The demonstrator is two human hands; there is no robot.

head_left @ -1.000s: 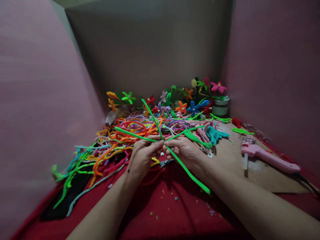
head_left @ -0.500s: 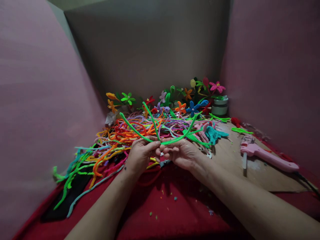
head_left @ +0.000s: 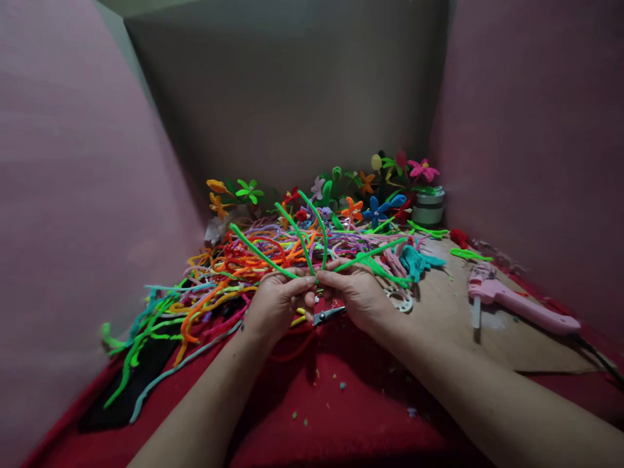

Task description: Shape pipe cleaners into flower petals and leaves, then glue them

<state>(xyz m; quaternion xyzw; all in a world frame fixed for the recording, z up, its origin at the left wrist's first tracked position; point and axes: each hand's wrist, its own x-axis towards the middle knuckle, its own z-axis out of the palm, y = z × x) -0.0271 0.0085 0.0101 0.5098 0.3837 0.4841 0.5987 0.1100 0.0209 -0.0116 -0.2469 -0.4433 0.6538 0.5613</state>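
Note:
My left hand (head_left: 275, 304) and my right hand (head_left: 358, 292) meet at the centre, both pinched on bright green pipe cleaners (head_left: 297, 237) whose ends fan upward and outward from the pinch. One strand arcs over in a loop above my fingers. Small scissors (head_left: 327, 314) lie on the red cloth just below my hands. Behind my hands spreads a tangled heap of coloured pipe cleaners (head_left: 229, 260).
Finished pipe-cleaner flowers (head_left: 375, 188) stand at the back beside a small white tub (head_left: 429, 207). A pink glue gun (head_left: 521, 304) lies on a brown board (head_left: 453, 312) at the right. Pink walls close in left and right. Small scraps dot the red cloth (head_left: 331, 403).
The long green strand that pointed down toward me has been bent upward. The green ends now fan above my hands, one curved into a loop.

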